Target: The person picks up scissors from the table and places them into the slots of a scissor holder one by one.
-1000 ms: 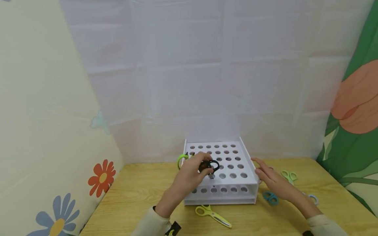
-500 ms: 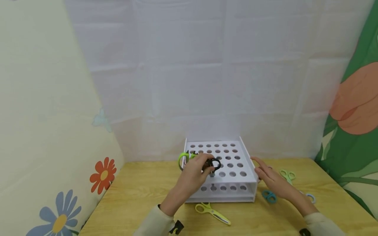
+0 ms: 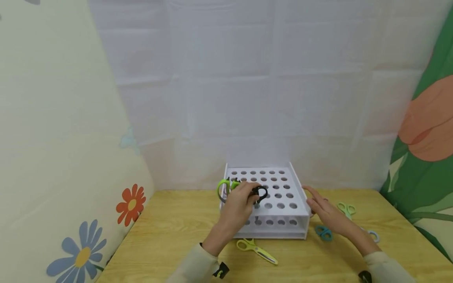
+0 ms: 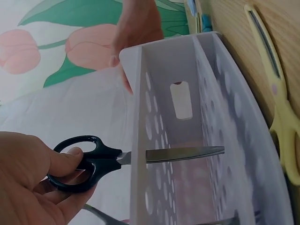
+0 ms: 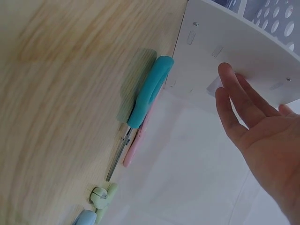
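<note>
My left hand holds black-handled scissors by their finger loops, with the thumb at one loop. Their closed blades pass through a hole in the upper shelf of a white two-tier rack, and the tips reach the lower perforated shelf. Beside that hand, scissors with a bright green handle stand in the rack's left side, partly hidden. My right hand is at the rack's right side. In the right wrist view its fingers extend to the outer side panel, near the slot.
Yellow scissors lie in front of the rack on the wooden table. Teal scissors, a pink-handled pair, light green scissors and a light blue handle lie to the right. A white sheet hangs behind.
The black-handled scissors have sunk a little into their hole, their blades showing more below the upper shelf. My right hand stays at the rack's side. The head view has shifted slightly.
</note>
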`<act>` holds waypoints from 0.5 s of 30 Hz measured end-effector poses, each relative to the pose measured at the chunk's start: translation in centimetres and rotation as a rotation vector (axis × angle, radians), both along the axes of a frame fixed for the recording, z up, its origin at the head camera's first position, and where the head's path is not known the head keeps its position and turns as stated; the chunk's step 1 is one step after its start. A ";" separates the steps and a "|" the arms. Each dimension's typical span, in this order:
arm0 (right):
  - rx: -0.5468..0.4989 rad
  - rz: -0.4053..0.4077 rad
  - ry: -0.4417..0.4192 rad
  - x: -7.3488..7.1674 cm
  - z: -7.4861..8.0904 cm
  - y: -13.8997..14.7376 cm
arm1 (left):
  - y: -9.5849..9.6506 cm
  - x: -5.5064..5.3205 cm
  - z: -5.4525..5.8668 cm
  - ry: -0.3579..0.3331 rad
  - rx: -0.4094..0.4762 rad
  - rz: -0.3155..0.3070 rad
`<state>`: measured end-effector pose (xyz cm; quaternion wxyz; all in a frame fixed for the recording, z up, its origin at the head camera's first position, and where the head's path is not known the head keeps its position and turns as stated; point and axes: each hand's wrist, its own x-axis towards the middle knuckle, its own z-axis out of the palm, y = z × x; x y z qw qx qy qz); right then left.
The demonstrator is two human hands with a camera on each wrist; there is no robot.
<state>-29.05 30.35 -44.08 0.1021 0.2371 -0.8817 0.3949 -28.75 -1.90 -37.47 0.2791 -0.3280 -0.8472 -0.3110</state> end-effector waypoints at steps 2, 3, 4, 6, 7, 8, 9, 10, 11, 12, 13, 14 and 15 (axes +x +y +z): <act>-0.014 0.018 0.002 -0.2 0.1 0.1 | 0.2 -0.2 -0.2 -0.005 0.004 0.010; -0.022 0.027 0.003 -0.3 0.1 0.1 | 0.3 -0.2 -0.4 -0.010 0.002 0.019; -0.030 0.039 0.000 -0.3 0.2 0.1 | 0.3 -0.3 -0.5 -0.016 0.000 0.027; -0.043 0.061 -0.004 -0.5 0.2 0.1 | 0.3 -0.3 -0.8 -0.031 -0.012 0.041; -0.046 0.067 -0.006 -0.5 0.2 0.1 | 0.3 -0.3 -0.9 -0.038 -0.018 0.047; -0.046 0.073 -0.010 -0.5 0.2 0.1 | 0.3 -0.3 -1.0 -0.049 -0.023 0.054; -0.042 0.075 -0.013 -0.5 0.2 0.1 | 0.4 -0.3 -1.1 -0.057 -0.027 0.055; -0.038 0.076 -0.016 -0.4 0.2 0.1 | 0.4 -0.3 -1.2 -0.063 -0.030 0.053; -0.035 0.074 -0.017 -0.4 0.1 0.2 | 0.4 -0.3 -1.3 -0.064 -0.033 0.052; -0.027 0.070 -0.017 -0.4 0.1 0.2 | 0.5 -0.3 -1.3 -0.062 -0.039 0.053; -0.024 0.067 -0.018 -0.4 0.1 0.3 | 0.6 -0.3 -1.3 -0.059 -0.045 0.055; -0.026 0.068 -0.017 -0.4 0.1 0.3 | 0.6 -0.2 -1.2 -0.050 -0.052 0.061; -0.027 0.067 -0.016 -0.4 0.1 0.4 | 0.7 -0.2 -1.2 -0.039 -0.057 0.067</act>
